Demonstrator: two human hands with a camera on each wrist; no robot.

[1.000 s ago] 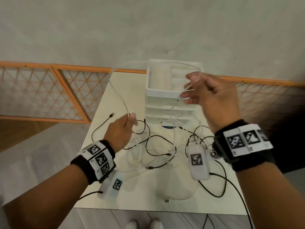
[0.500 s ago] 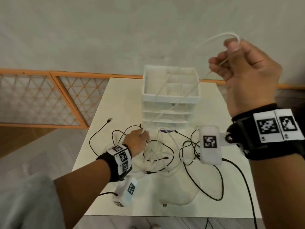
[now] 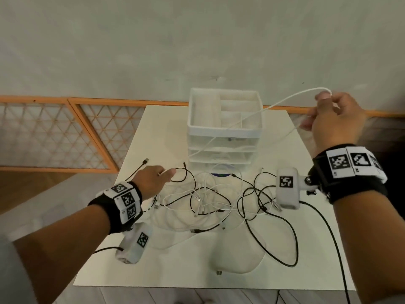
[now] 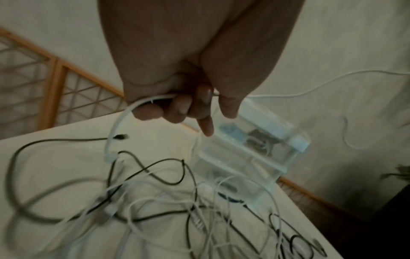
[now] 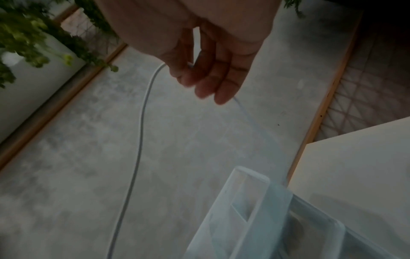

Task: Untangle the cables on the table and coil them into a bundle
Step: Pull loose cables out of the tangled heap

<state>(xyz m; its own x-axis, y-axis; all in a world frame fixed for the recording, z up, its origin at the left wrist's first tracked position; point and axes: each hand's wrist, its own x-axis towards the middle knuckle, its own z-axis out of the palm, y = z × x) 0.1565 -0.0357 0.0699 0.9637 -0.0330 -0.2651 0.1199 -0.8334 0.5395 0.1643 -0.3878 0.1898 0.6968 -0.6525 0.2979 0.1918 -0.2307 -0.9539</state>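
Up at the right of the head view, the right hand (image 3: 335, 119) is raised beside the white drawer box (image 3: 225, 128), pinching a bend of a white cable (image 3: 285, 99) between thumb and fingertips; the right wrist view shows the same cable (image 5: 139, 140) running down from those fingers (image 5: 206, 73). From the pinch the cable slopes across the open top of the drawer box toward the left hand (image 3: 153, 178), which is low over the table (image 3: 153, 132) at the left edge of the tangle. In the left wrist view the left hand's fingers (image 4: 177, 108) are curled round the white cable (image 4: 117, 122), whose plug end hangs just below the hand. The rest of the cables, black (image 3: 274, 238) and white, lie in a loose tangle (image 3: 208, 200) on the table in front of the drawer box, crossing one another, with one black loop spread out toward the near right
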